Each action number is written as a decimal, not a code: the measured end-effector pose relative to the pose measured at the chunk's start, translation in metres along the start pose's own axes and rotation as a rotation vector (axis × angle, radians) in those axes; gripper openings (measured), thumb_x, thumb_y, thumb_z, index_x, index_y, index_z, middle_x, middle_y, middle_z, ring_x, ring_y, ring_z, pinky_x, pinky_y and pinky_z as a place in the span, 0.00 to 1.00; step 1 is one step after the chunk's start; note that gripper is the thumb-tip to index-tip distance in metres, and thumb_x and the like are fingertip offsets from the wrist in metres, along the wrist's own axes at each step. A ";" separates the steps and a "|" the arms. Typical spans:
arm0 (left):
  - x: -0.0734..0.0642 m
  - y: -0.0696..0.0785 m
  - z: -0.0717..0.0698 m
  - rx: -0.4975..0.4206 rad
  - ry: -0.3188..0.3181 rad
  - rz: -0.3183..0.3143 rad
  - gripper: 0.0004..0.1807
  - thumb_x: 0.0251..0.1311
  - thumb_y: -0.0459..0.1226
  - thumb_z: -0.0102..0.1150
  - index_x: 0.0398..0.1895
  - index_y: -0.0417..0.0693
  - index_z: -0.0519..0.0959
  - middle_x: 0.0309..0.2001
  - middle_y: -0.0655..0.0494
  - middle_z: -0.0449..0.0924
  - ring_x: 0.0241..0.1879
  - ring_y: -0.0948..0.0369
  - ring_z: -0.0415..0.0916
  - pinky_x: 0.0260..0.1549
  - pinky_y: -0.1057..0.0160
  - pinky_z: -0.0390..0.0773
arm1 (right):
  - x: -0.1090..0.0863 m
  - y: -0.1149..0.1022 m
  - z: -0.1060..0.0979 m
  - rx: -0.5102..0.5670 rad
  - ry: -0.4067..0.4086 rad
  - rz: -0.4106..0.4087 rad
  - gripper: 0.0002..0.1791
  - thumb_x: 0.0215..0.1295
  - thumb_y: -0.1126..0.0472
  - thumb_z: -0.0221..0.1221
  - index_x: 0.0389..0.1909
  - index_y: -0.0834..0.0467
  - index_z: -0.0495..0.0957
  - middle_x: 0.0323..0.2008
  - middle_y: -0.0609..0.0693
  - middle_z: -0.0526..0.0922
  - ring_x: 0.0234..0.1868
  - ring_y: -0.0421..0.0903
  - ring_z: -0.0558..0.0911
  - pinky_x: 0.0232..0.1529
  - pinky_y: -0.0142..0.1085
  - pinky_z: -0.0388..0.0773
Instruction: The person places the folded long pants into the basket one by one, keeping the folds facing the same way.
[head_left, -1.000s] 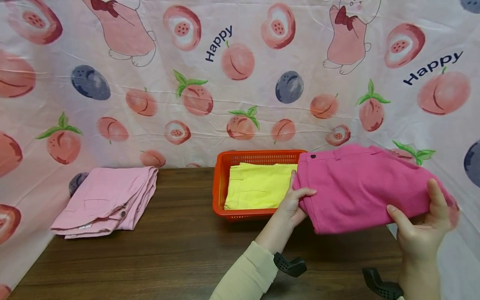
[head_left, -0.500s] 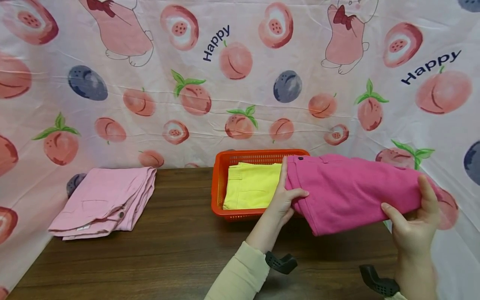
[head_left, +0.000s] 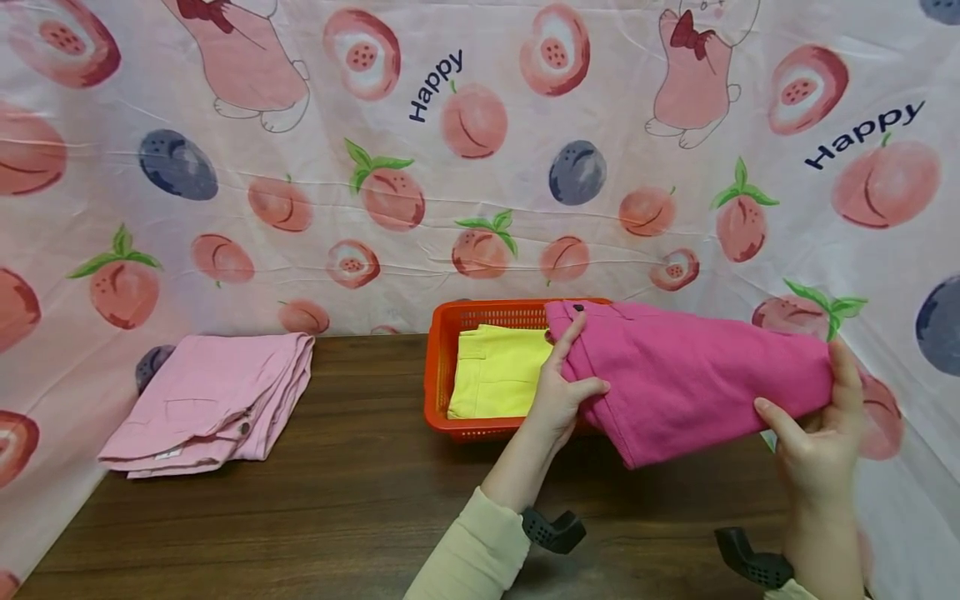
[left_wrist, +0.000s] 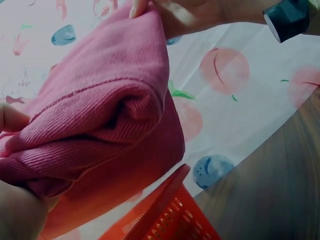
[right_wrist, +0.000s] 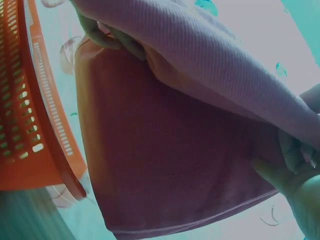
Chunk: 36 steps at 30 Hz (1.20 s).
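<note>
So the biggest thing here is a fruit-print backdrop [head_left: 420,192] with bunnies and "Happy" on it, hanging behind a dark wooden table [head_left: 360,467]. Next up is a hot pink garment [head_left: 697,375], folded and held up off the table, right end out past the basket, left end blocking the basket's right side in the head view. A pale pink garment [head_left: 210,400] lies folded on the table, far left. The orange-red basket [head_left: 437,367] sits near the back, with a folded yellow garment [head_left: 495,371] inside. The left hand [head_left: 558,396] grips the hot pink one's left end, thumb in front and index pointing up. The right hand [head_left: 821,446] pinches the other end, thumb in front, fingers behind. There's a black gadget [head_left: 553,532] on the left wrist, and a tiny dark button [head_left: 579,307] by the waistband.
</note>
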<state>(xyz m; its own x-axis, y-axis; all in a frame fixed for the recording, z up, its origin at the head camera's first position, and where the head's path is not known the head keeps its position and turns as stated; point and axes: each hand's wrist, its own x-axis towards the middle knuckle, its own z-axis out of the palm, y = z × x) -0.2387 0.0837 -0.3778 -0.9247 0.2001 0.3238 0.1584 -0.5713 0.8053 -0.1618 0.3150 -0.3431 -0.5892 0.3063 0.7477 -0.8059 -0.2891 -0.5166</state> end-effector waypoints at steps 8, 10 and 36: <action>-0.006 0.011 0.001 0.003 0.063 0.067 0.49 0.42 0.14 0.58 0.70 0.57 0.66 0.66 0.54 0.61 0.54 0.56 0.64 0.33 0.67 0.77 | 0.000 0.011 0.012 0.077 0.072 0.066 0.51 0.45 0.95 0.40 0.72 0.59 0.54 0.69 0.58 0.48 0.63 0.52 0.56 0.46 0.34 0.78; -0.007 0.013 0.002 -0.005 0.076 0.074 0.49 0.42 0.14 0.58 0.70 0.59 0.66 0.66 0.53 0.61 0.53 0.56 0.65 0.33 0.66 0.77 | 0.001 0.014 0.015 0.100 0.091 0.082 0.53 0.46 0.95 0.37 0.74 0.57 0.49 0.71 0.55 0.43 0.65 0.52 0.53 0.46 0.35 0.78; -0.015 0.034 -0.010 -0.109 0.229 0.218 0.53 0.41 0.10 0.53 0.72 0.58 0.62 0.64 0.47 0.61 0.47 0.55 0.68 0.34 0.65 0.79 | -0.007 0.060 0.045 0.470 0.134 0.359 0.44 0.63 0.82 0.41 0.75 0.44 0.46 0.72 0.55 0.45 0.61 0.50 0.67 0.48 0.38 0.77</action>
<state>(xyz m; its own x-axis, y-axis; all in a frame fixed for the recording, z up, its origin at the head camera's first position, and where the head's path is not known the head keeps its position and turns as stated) -0.2228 0.0536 -0.3601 -0.9289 -0.1127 0.3527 0.3342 -0.6652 0.6677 -0.2034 0.2550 -0.3603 -0.8461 0.2182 0.4863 -0.4616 -0.7560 -0.4640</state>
